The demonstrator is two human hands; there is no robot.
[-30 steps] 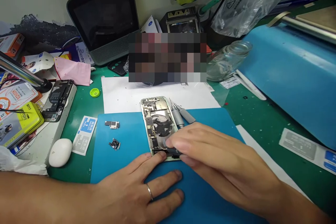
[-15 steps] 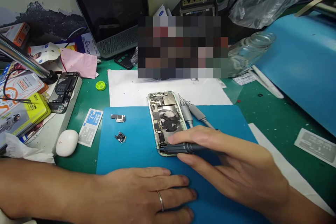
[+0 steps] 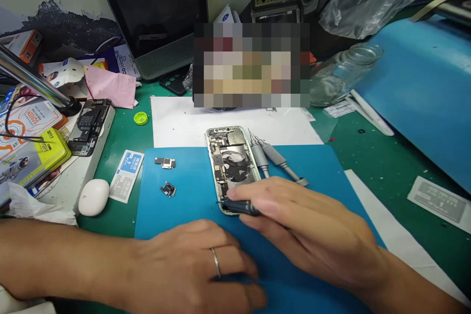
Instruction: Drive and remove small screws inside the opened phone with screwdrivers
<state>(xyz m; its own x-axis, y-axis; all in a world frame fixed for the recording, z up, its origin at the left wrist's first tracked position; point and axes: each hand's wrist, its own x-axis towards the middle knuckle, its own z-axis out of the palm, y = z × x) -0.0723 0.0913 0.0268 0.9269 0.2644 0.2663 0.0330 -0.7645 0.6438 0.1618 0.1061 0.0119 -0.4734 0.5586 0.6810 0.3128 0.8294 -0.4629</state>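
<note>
An opened smartphone point(image 3: 239, 162), its inner boards and round coil bare, lies on a blue mat point(image 3: 184, 230). My right hand point(image 3: 301, 225) is closed in a pinch on a dark screwdriver point(image 3: 239, 207), held nearly flat across the phone's lower end. Its thin tip points left at the phone's lower left edge. My left hand point(image 3: 198, 270), with a ring on one finger, rests on the mat below the phone. Its fingers are bent and somewhat apart, nothing visible in them, fingertips partly hidden. Two grey screwdrivers point(image 3: 259, 154) point(image 3: 277, 157) lie just right of the phone.
Two small phone parts point(image 3: 165, 162) point(image 3: 168, 189) sit left on the mat. Beyond are a white earbud case point(image 3: 93, 197), another opened phone point(image 3: 89, 127), a green cap point(image 3: 140, 118), white paper point(image 3: 172, 122), a glass jar point(image 3: 346, 73) and a dark screen point(image 3: 158, 10).
My left hand has drawn back slightly to the left, and its outstretched fingers have bent. My right hand has shifted a little left with the screwdriver, its fingers drawn closer together.
</note>
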